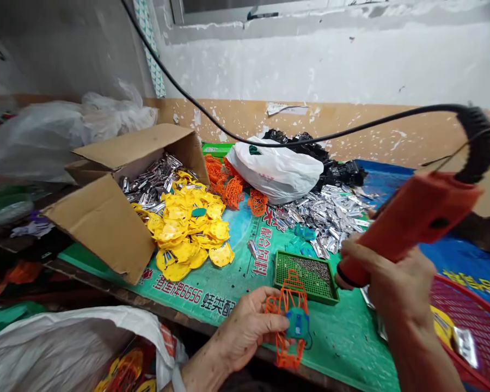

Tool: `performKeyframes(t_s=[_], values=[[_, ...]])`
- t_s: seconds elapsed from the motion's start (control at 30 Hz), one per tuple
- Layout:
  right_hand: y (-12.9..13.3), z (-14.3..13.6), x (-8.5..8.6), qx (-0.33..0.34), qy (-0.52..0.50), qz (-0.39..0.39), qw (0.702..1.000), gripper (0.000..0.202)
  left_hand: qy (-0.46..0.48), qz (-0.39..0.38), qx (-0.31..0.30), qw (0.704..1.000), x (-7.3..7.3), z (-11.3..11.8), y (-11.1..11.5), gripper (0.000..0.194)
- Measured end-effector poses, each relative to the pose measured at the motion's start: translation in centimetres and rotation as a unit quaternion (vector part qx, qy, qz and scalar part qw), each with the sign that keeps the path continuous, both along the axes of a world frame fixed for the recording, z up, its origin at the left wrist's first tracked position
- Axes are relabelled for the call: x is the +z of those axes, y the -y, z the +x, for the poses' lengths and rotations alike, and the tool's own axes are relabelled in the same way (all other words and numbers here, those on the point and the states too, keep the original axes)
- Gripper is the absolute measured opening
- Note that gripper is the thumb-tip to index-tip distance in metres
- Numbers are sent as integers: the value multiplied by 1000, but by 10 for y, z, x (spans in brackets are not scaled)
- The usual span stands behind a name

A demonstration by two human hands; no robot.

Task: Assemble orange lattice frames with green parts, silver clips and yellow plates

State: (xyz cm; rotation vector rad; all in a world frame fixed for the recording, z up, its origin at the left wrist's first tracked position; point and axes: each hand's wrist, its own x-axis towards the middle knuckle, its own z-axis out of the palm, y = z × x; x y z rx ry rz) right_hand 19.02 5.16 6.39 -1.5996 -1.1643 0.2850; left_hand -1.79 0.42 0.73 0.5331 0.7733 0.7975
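Observation:
My left hand [247, 329] pinches an orange lattice-like plastic cage [292, 356] near the table's front edge. A teal plastic piece [297, 322] sits in the middle of the cage, close to my thumb tip. My right hand [396, 277] is wrapped round a red corded electric screwdriver [420, 212], held above the table to the right of the cage. Its black nose points down and left, and no bit can be made out. Just behind the cage lies a green tray [281, 261] with small screws [314, 272] in its right part.
A cardboard box [102, 218] spills yellow plastic pieces [188, 223] and silver packets. More silver packets [330, 212] lie beside a white bag [277, 169] and orange cages [232, 190]. A black cable [228, 133] hangs across. A red basket [469, 305] stands right, a white sack [73, 332] front left.

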Motion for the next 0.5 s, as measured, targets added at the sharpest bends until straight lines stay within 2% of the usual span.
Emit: performKeyframes(t_s=[0.07,0.1,0.17,0.2,0.23,0.27,0.3,0.33,0.37,0.43,0.5], values=[[3,-2,-1,-50,41,45,997,51,-16,1,24,1000,3,-4,1,32],[5,-5,-2,-69,71,104,990,65,-26,2,38,999,4,-7,2,27],[9,-15,-6,-86,160,238,954,85,-38,3,64,997,5,-15,3,22],[8,-22,-9,-79,209,271,936,82,-36,6,75,997,5,-19,4,21],[4,-31,-12,-54,262,257,929,71,-28,9,86,996,6,-25,5,22],[-2,-40,-15,-5,307,203,930,53,-19,12,98,995,6,-30,6,23],[-10,-51,-18,59,348,109,929,35,-10,13,114,993,7,-36,6,24],[-20,-62,-21,137,400,-33,906,32,-3,13,134,991,7,-41,6,26],[-30,-74,-25,176,416,-86,888,32,1,11,158,987,8,-46,6,27],[-50,-96,-34,216,437,-147,861,34,6,2,200,980,9,-55,5,29],[-64,-113,-46,228,452,-195,840,35,13,-8,230,973,9,-62,4,30]])
